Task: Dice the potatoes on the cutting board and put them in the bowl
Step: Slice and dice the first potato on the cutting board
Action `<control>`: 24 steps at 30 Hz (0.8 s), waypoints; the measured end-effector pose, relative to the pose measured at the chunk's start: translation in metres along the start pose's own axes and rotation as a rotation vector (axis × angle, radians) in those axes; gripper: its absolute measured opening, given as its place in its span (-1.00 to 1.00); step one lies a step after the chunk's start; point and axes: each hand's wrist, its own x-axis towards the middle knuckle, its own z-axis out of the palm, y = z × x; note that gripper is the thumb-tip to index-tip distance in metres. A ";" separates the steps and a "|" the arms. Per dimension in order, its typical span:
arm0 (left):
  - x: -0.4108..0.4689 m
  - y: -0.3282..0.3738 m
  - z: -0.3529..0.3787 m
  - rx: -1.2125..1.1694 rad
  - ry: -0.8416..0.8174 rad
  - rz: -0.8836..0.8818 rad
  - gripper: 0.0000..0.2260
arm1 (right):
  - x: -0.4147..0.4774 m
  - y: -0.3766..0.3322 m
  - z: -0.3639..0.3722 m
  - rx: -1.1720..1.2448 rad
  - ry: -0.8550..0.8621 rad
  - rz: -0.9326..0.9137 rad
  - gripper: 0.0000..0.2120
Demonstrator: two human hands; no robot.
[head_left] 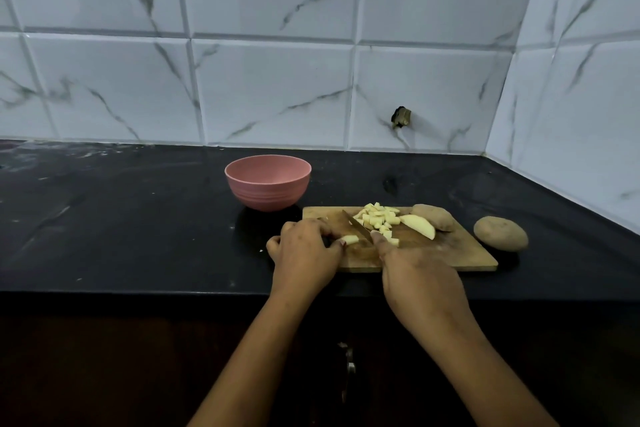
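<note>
Black counter [138, 218]: left hand [304, 253] pinches potato piece [350, 239], right hand [419, 277] grips knife [356, 224].

White marble-look wall tiles [277, 90], grey veins, dark grout lines. Same tiling on the side wall [581, 97], which forms a corner at right. Small dark hole [401, 117] in one tile. Black countertop [121, 211], pale smears far left. Dark cabinet front [104, 357] below, metal handle [349, 360]. Lighting dim.
</note>
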 end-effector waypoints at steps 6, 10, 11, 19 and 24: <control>-0.001 0.002 -0.001 0.021 0.019 0.008 -0.84 | -0.006 0.012 -0.008 0.284 0.032 -0.078 -0.56; 0.000 0.002 0.000 0.041 0.036 0.011 -0.85 | -0.008 0.012 -0.009 0.314 0.042 -0.096 -0.57; 0.000 0.003 0.000 0.038 0.042 0.011 -0.85 | -0.008 0.012 -0.010 0.322 0.035 -0.094 -0.57; 0.004 0.001 0.000 -0.019 0.048 -0.004 -0.89 | -0.003 0.010 -0.015 0.236 -0.033 -0.102 -0.57; -0.001 0.000 0.000 -0.077 0.097 0.019 -0.97 | -0.002 0.002 -0.004 0.010 0.017 -0.079 -0.48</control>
